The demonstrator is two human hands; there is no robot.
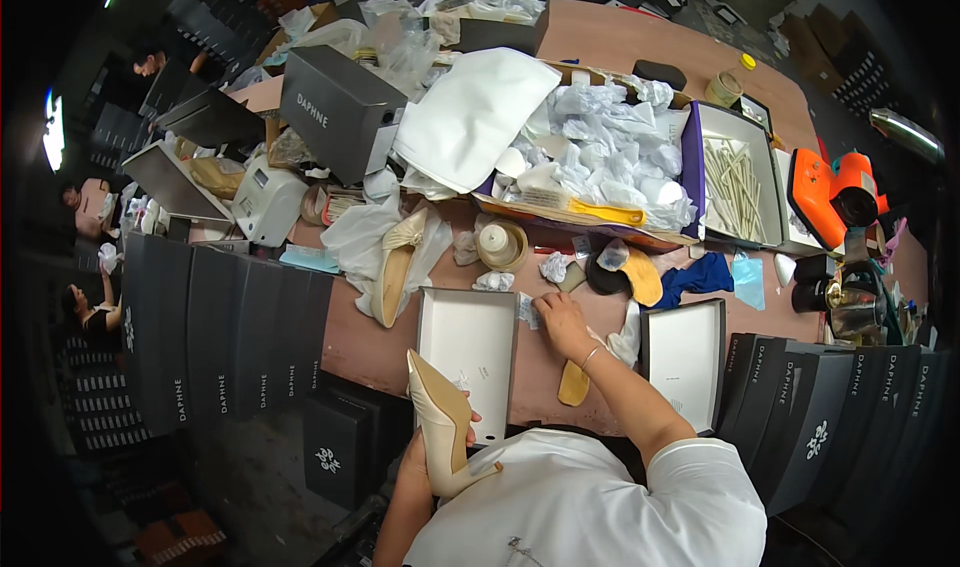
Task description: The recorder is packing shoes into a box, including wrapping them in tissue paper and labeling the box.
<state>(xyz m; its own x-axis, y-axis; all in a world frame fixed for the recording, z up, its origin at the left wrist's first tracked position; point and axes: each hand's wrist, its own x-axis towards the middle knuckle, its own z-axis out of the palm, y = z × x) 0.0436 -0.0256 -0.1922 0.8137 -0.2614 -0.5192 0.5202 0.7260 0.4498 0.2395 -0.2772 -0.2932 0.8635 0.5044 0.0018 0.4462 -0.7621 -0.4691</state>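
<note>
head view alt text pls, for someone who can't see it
Seen from above, a person at a cluttered packing table holds a cream high-heeled shoe in the left hand, while the right hand touches crumpled paper beside an open white box. Dark shoe boxes and tissue surround them.

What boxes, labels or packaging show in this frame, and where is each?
Open white-lined shoe box: before the person, flat, dark rim.
Box lid: right of it, white inside.
Grey shoe box: upper left, tilted.
Dark boxes: row at left, white markings.
Dark boxes: stacked at right.
</note>
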